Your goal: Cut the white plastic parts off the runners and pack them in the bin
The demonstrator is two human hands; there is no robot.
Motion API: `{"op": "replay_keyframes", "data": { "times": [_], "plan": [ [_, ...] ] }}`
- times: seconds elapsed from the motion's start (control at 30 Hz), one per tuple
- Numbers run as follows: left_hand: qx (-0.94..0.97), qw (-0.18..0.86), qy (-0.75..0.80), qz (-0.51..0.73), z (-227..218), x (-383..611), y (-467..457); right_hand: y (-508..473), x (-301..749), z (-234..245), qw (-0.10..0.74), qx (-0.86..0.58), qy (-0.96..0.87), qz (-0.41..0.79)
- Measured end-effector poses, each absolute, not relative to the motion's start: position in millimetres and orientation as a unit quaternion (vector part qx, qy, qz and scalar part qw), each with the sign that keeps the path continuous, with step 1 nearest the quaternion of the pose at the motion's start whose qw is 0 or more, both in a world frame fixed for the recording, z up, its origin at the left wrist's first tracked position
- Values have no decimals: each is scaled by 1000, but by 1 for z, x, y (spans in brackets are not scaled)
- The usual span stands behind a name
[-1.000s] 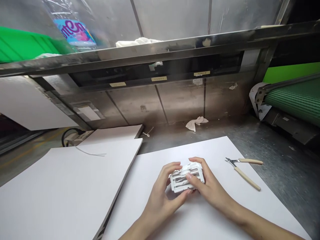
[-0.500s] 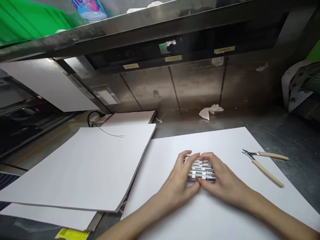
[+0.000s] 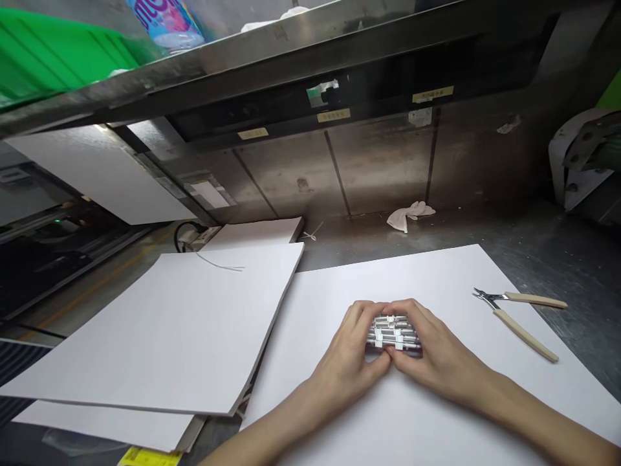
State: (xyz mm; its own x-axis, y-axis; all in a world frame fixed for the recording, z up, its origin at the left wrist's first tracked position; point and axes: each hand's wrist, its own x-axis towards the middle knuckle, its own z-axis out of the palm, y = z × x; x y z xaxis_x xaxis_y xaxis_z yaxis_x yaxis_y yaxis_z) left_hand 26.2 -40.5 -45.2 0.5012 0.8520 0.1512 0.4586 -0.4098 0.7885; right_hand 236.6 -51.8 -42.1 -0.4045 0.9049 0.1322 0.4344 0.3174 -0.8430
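Observation:
Between my two hands sits a bundle of small clear-and-silver plastic parts (image 3: 394, 332) in stacked rows, with white square tabs on them. My left hand (image 3: 353, 346) curls round its left end, and my right hand (image 3: 427, 343) wraps its right end. Thumbs meet at the near side and fingertips meet at the far side, so both ends of the bundle are hidden. Under the hands lies a large white sheet (image 3: 334, 401). To the right, side cutters (image 3: 521, 317) with cream handles rest partly on the sheet, their jaws apart.
At left is a stack of white boards (image 3: 160, 323), with a thin wire on top. A crumpled white glove or cloth (image 3: 410, 215) lies toward the back of the metal bench (image 3: 349, 243). Overhead, a metal shelf (image 3: 218, 58) carries a green bin (image 3: 58, 55) and a printed bottle (image 3: 167, 26).
The fingers of my left hand have drawn in closer over the bundle's far left side. The whole view has shifted slightly; the bundle stays between both hands.

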Motion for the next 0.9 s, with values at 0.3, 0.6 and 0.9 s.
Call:
{"op": "replay_keyframes", "data": {
  "times": [0.3,0.6,0.9],
  "plan": [
    [796,343,411,282,-42,25,-41,-50,236,-43,332,-431,-754,369],
    [799,312,402,320,-47,24,-39,-49,236,-44,380,-411,-744,364],
    [716,349,410,445,-41,26,-44,-52,236,-37,490,-424,-683,338]
  ]
}}
